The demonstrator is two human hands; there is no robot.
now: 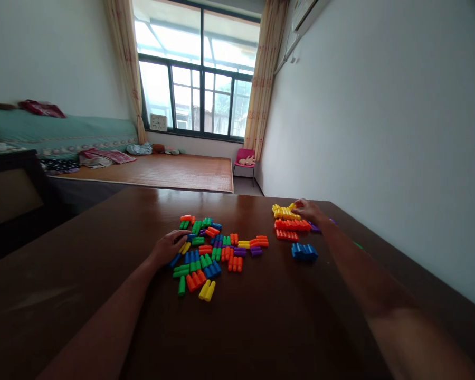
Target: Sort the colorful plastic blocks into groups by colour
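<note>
Right hand (306, 210) is partly covering yellow pieces (285, 212); grip unclear. Left fingers are curling loosely over mixed pieces (198, 257), hold indiscernible.

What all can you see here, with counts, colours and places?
Table: one, brown, foreground
Mixed pieces: many, multicoloured, table's middle
Yellow pieces: several, yellow, right group's far end
Orange rows: two, orange-red, nearer
Blue pieces: several, blue, nearest
Purple pieces: count unclear, purple, by right forearm
Green piece: one, green, far right
Bed: one, tan, behind
Cloths: several, mixed, bed
Clock: one, white, windowsill
Curtains: two, beige, beside window
Chair: one, pink, corner
Hands: two, bare, at mixed and yellow pieces
</note>
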